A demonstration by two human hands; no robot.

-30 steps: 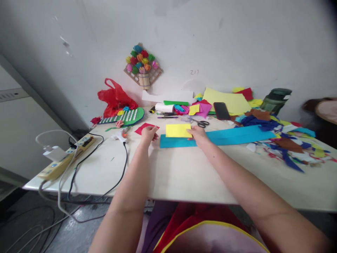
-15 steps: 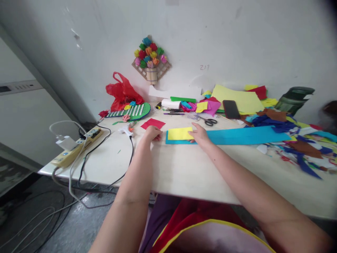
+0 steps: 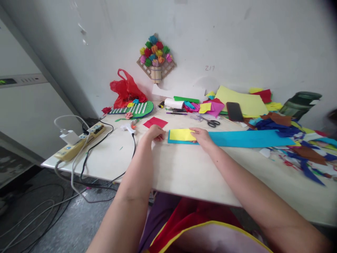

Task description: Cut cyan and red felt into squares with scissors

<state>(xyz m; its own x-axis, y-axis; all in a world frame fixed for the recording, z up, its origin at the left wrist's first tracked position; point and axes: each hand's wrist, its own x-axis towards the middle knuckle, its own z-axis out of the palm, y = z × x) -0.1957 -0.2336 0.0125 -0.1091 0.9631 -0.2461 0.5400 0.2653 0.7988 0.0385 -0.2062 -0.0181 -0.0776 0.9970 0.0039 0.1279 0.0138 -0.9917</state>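
The yellow paper is held at its right end by the right hand, pinched narrowly between thumb and fingers. It is laid over the left end of the long blue strip, with a margin of blue left showing along the left and near edges. The blue strip is stretched across the table toward the right, where its far-right end is met by a heap of coloured scraps.

The left hand is placed just left of the blue strip's left end, its fingers curled and kept close together; whether anything is held in it cannot be told. The red paper is seen flat on the far side of that hand.

Farther left, a white glue gun is laid on the table, and a yellow power strip is set along the left edge. A green board is placed near a red plastic bag.

On the far side of the blue strip, 1 pair of scissors is seen lying, with 1 phone farther right. A green bottle is stood at the far right.
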